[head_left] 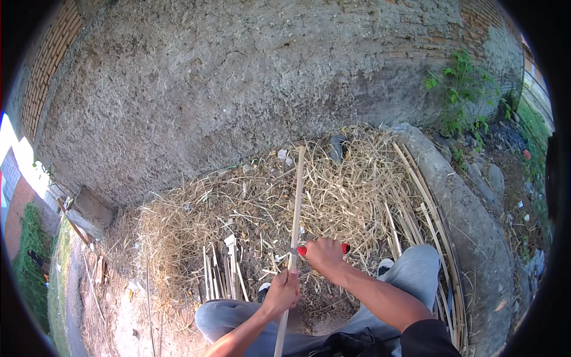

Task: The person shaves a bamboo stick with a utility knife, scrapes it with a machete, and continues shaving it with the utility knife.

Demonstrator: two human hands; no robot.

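A long pale strip of wood or cane [298, 196] stands slanted in front of me, its upper end toward the wall and its lower end between my legs. My left hand [282, 294] is closed round it below its middle. Just above, my right hand [325, 257] grips the red handle of a knife [301, 250]. The short blade appears to lie against the strip; its edge is too small to make out. Wood shavings [351, 202] cover the ground beyond both hands.
A rough grey wall [256, 101] rises ahead. Several cut strips [221, 275] lie left of my knees. Longer strips [429, 205] lie on the right, along a curved concrete edge [461, 205]. A green plant [463, 89] grows by the wall. My bent legs [416, 272] frame the work.
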